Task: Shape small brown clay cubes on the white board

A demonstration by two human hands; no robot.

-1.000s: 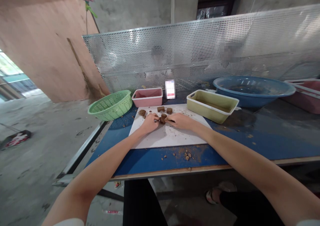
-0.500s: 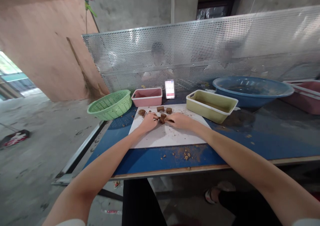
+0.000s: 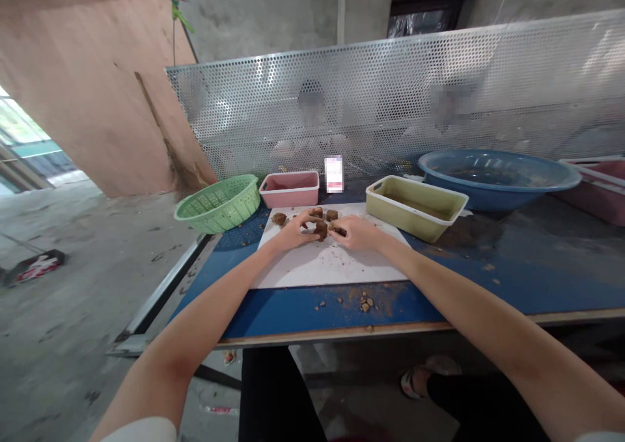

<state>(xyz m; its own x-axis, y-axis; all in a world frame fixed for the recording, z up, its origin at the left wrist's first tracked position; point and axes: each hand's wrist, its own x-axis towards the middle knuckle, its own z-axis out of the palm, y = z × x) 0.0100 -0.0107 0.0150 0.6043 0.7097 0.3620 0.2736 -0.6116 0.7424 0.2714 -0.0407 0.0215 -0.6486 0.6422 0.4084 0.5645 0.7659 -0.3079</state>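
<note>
Both my hands meet over a white board [image 3: 332, 269] on the blue table [image 3: 512, 266]. Between them is a brown clay lump [image 3: 321, 229]. My left hand [image 3: 297, 230] curls its fingers onto the lump's left side. My right hand [image 3: 355, 232] pinches its right side. More brown clay pieces lie just beyond: one at the board's far left corner [image 3: 278, 219] and two near the far edge [image 3: 331, 215].
A green basket [image 3: 218, 203], a pink tub [image 3: 290, 189] and a yellow-green tub [image 3: 415, 206] stand behind the board. Further right are a blue basin [image 3: 498, 174] and a pink tray [image 3: 600, 188]. A perforated metal screen [image 3: 390, 97] backs the table, people behind it. Clay crumbs [image 3: 365, 303] lie near the front edge.
Both hands have shifted slightly away from me along the board, still closed on the lump. The camera has turned a little.
</note>
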